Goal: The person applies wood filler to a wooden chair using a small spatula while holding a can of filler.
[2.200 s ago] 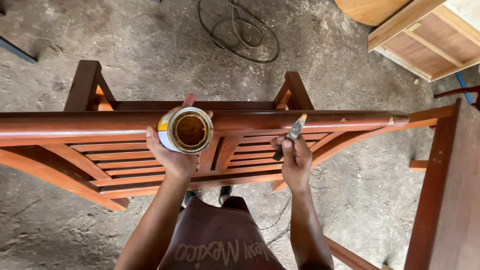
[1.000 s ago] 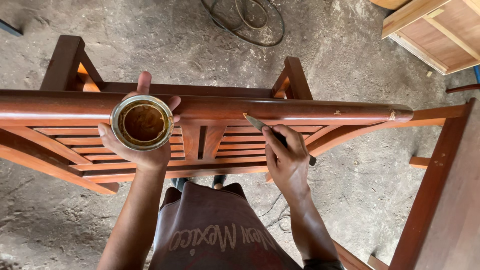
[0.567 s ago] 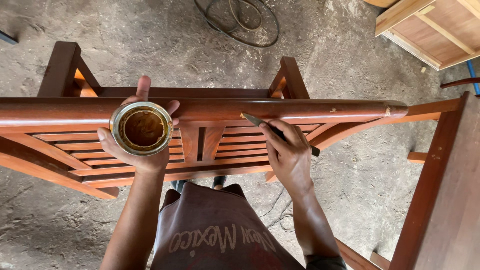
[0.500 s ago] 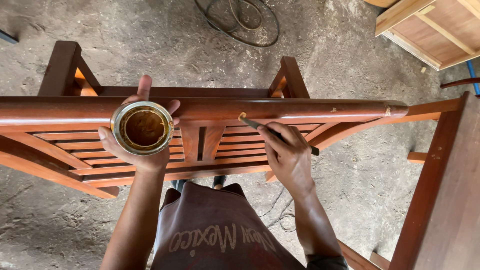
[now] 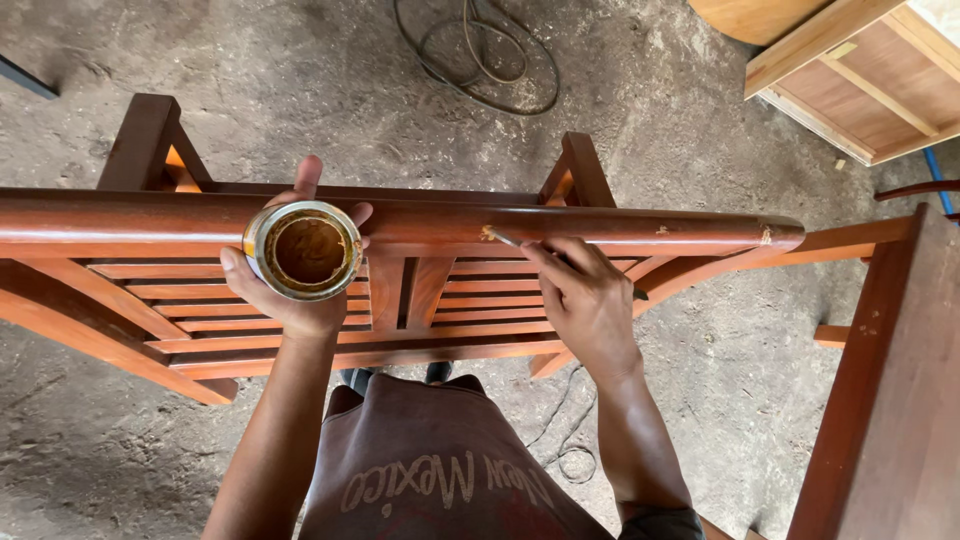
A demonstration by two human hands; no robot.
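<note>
The left hand is wrapped around a small round tin, fingers curled up its far side and thumb along its left, gripping it upright with the open mouth facing the camera; inside the tin is a brownish-orange paste, smeared up the inner wall. The tin sits just in front of the long rounded top rail of a reddish-brown wooden bench, left of the bench's middle. That rail runs left to right across the whole scene, its right end capped and scuffed with pale spots. The right hand is closed on a thin tool, pinched between thumb and fingers like a pen. The tool's long axis runs diagonally: its tip points up and to the left, meeting the near face of the rail just right of centre, where a small dab of the same orange paste shows, while its dark back end sticks out to the lower right past the knuckles. Below the rail lie the bench's horizontal slats and slanting braces. Farther off, a coil of wire lies on the grey concrete floor, and a pale wooden frame stands at the far right.
</note>
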